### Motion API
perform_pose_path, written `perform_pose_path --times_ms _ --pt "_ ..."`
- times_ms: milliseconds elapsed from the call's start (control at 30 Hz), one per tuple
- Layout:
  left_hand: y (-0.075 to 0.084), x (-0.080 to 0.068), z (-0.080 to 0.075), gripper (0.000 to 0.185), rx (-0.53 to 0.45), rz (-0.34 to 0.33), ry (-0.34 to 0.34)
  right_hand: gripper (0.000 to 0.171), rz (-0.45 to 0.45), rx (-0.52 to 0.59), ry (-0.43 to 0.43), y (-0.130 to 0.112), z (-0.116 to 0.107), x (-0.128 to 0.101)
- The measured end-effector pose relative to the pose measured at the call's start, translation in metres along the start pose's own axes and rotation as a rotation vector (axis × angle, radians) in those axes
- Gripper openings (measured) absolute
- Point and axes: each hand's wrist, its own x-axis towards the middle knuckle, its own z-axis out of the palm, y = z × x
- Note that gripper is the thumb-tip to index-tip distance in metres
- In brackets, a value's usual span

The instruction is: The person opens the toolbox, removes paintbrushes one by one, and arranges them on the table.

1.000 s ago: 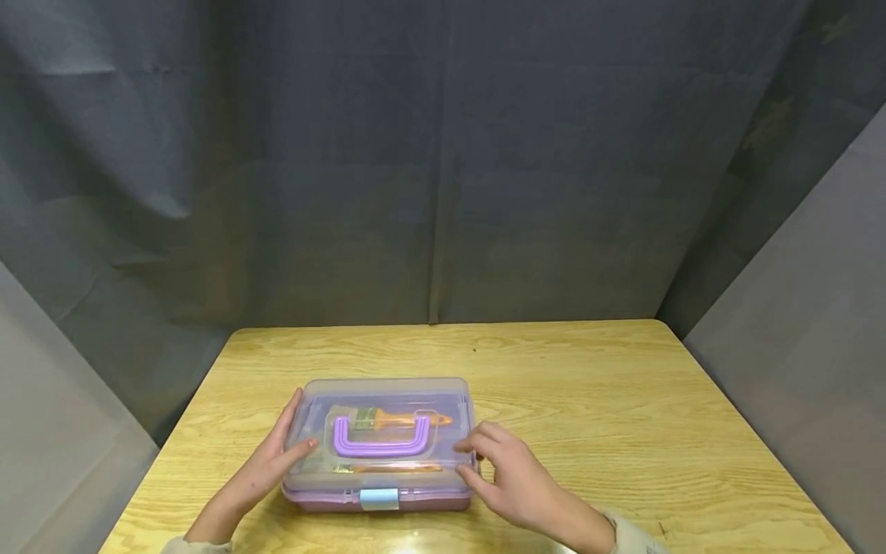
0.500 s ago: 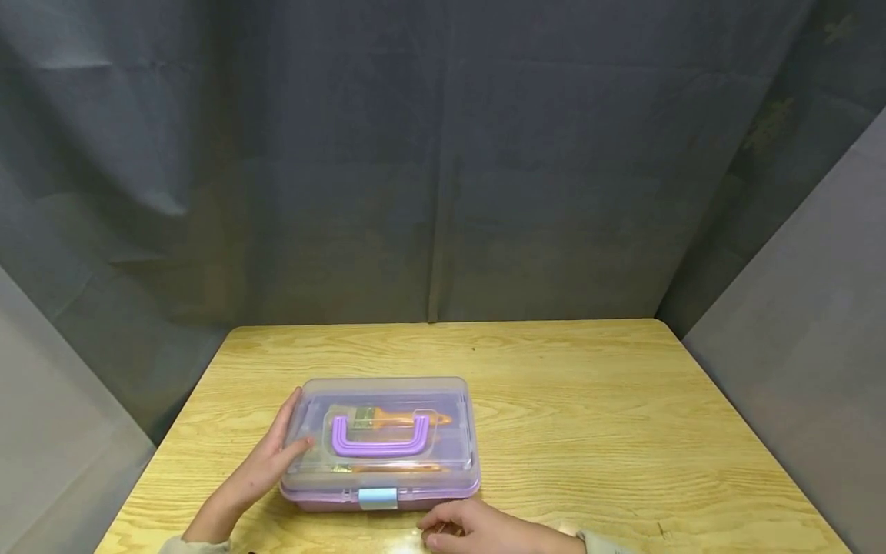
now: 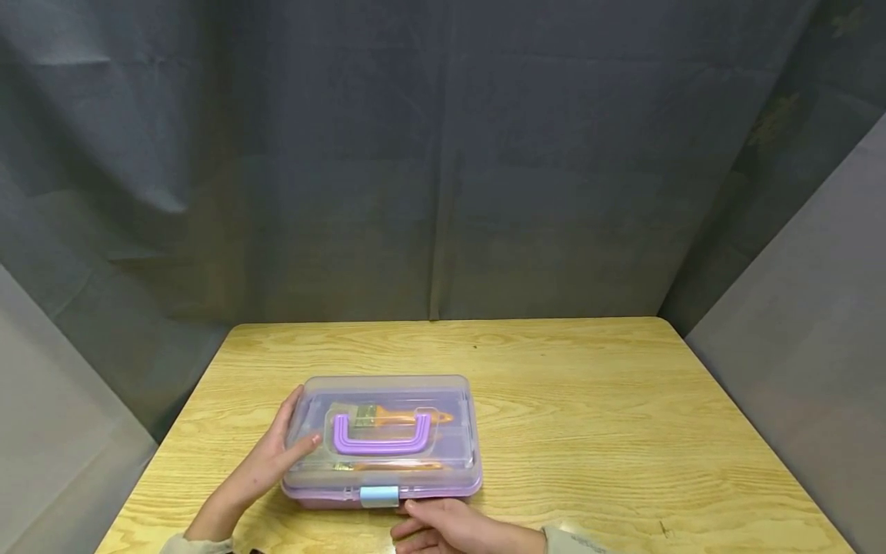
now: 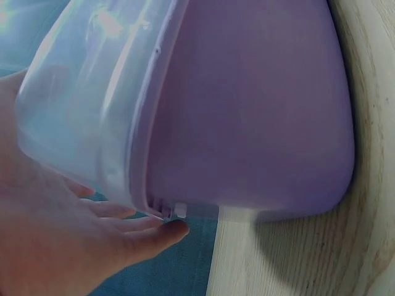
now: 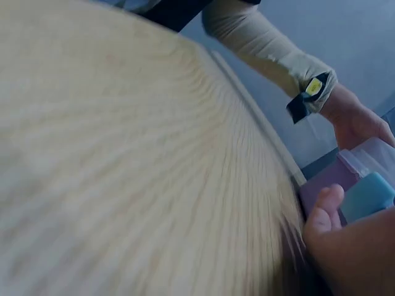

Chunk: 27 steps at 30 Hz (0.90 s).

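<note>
A left hand (image 3: 266,462) lies flat-fingered against the left end of a purple storage box (image 3: 383,438) near the wooden table's (image 3: 623,431) front edge, apparently steadying it, while the right hand (image 3: 450,529), fingers loosely extended, reaches the blue latch (image 3: 379,496).

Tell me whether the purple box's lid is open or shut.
Shut: the clear lid lies flat on the purple box, blue latch down across the seam.
</note>
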Motion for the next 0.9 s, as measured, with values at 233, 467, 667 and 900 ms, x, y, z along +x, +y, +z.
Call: perform_pose_path --times_ms 233,467,667,900 --pt "0.000 0.000 0.001 0.085 0.008 0.007 0.006 0.055 0.024 0.175 0.144 0.003 0.015 0.010" --pt "0.000 0.001 0.001 0.086 0.014 0.003 0.010 0.048 0.016 0.249 0.192 0.001 0.022 0.013" --pt "-0.001 0.001 0.002 0.085 0.002 0.015 0.011 0.042 0.001 0.296 0.234 0.003 0.027 0.016" --pt "-0.001 0.000 0.004 0.085 0.005 0.052 0.026 0.049 -0.008 0.237 0.299 0.007 0.031 0.017"
